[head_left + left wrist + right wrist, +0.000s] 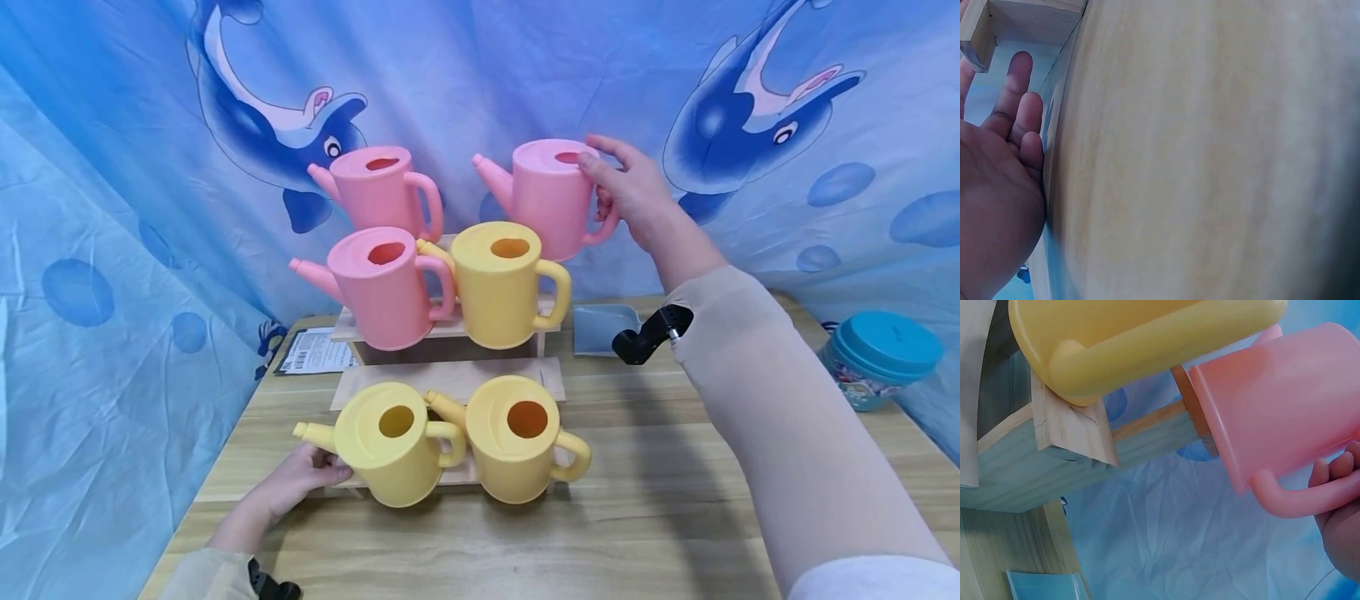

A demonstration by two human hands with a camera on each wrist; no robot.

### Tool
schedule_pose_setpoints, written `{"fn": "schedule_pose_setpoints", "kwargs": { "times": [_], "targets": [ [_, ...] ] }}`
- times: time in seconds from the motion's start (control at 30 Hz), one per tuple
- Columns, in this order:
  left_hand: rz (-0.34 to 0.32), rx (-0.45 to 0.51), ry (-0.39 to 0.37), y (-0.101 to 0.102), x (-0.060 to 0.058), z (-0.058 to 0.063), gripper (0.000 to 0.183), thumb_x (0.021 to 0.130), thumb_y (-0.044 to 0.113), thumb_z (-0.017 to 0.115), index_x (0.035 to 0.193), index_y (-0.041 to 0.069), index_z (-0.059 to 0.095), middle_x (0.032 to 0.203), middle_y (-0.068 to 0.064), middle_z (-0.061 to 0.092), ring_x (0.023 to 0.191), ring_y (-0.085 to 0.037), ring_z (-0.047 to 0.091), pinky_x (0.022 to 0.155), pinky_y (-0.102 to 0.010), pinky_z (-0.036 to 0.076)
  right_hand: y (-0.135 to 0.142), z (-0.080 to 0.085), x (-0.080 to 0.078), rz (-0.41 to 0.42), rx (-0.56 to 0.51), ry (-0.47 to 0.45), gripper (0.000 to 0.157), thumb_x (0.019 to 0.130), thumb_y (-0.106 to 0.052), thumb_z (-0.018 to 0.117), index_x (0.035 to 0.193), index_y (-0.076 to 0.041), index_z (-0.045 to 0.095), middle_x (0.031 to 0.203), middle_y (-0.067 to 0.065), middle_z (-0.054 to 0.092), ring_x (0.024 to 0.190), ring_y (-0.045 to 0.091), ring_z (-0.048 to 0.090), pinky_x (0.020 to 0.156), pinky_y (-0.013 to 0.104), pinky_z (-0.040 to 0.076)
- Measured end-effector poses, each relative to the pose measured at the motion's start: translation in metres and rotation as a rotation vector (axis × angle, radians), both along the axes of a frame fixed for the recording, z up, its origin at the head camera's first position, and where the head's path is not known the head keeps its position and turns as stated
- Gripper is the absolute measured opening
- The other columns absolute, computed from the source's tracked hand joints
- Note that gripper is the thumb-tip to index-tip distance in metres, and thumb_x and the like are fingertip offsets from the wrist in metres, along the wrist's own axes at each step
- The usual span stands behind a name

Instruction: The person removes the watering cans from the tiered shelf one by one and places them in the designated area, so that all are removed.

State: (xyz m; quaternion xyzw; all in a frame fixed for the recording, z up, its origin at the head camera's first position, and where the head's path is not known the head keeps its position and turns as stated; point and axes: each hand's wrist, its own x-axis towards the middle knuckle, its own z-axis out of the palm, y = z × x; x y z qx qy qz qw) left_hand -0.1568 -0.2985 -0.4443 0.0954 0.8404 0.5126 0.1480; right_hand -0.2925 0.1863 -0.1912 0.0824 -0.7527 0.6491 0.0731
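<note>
My right hand [630, 187] grips a pink watering can [551, 200] at the top right, fingers through its handle and thumb at its rim. In the right wrist view that can's base is by the end of the stand's top shelf [1194, 406]; whether it rests there I cannot tell. My left hand [300, 479] holds the lower left end of the wooden stand [450, 379], its thumb at the board's edge. The left wrist view shows the other fingers [1016, 81] loosely extended. Another pink can [378, 196] stands on the top tier.
The middle tier carries a pink can [382, 292] and a yellow can [495, 287]. Below are two yellow cans [390, 462] [513, 454]. A blue dustpan-like piece [600, 329], a teal-lidded tub [881, 358] and a printed packet [318, 350] lie around the stand. A dolphin curtain hangs behind.
</note>
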Motion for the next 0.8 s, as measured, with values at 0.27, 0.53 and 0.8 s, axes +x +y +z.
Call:
{"fn": "schedule_pose_setpoints", "kwargs": {
  "times": [0.27,0.53,0.8],
  "targets": [
    [-0.003,0.003,-0.012,0.000,0.000,0.000,0.046,0.085,0.015,0.066,0.121,-0.002,0.044,0.095,-0.011,0.050,0.082,-0.018,0.048,0.070,-0.030,0.043,0.011,-0.005,0.003,-0.007,-0.104,-0.026,0.062,0.087,-0.038,0.064,0.142,-0.023,0.040,0.073,0.006,0.040,0.055,0.016,0.040,0.054,0.024,0.047],
    [-0.009,0.008,-0.028,0.000,0.000,-0.001,0.049,0.087,0.016,0.065,0.126,-0.002,0.042,0.100,-0.012,0.049,0.085,-0.020,0.047,0.072,-0.030,0.042,0.018,-0.010,0.008,-0.040,-0.204,-0.031,0.062,0.083,-0.036,0.069,0.139,-0.023,0.046,0.080,0.008,0.044,0.056,0.017,0.041,0.048,0.023,0.044],
    [-0.026,0.066,-0.004,0.000,0.001,0.002,0.049,0.086,0.011,0.064,0.125,-0.005,0.041,0.098,-0.010,0.049,0.085,-0.016,0.047,0.072,-0.029,0.042,0.037,-0.021,0.012,-0.030,-0.400,0.019,0.063,0.083,-0.030,0.072,0.139,-0.016,0.046,0.074,0.007,0.045,0.054,0.017,0.038,0.049,0.023,0.042]
  ]
}}
